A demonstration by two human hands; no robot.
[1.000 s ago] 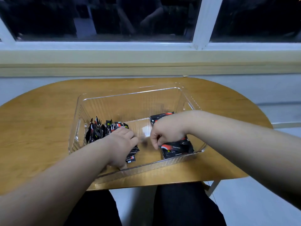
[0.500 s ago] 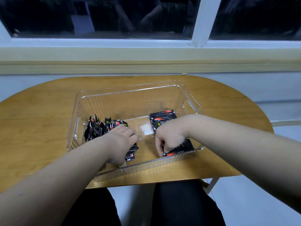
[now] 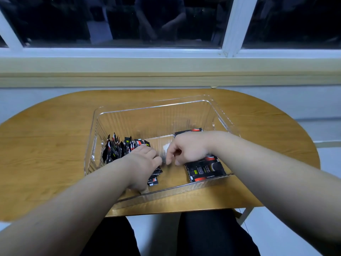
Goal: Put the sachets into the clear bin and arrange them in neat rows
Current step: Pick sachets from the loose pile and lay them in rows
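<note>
A clear ribbed plastic bin [image 3: 147, 121] sits in the middle of the oval wooden worktop [image 3: 46, 145], just below the white-framed window [image 3: 228, 24], and both of the person's hands are down inside it. Along the bin's left side, an upright row of black-and-red foil sachets [image 3: 116, 150] stands on edge, packed close and leaning a little unevenly. The left hand [image 3: 142, 163] covers the near end of that row. Its fingers curl down over the packets, and a few sachets poke out from under the palm toward the front wall. On the right side a flat stack of the same sachets [image 3: 204, 169] lies face up against the near wall, with more showing behind the wrist. The right hand [image 3: 188, 150] rests on that stack, knuckles up and fingers bent under, thumb and forefinger drawn close together near the other hand. Whether anything is pinched there I cannot tell; the spot is blurred. The bin floor between the two groups is bare plastic. The person's dark trousers [image 3: 212, 235] show below the worktop edge.
</note>
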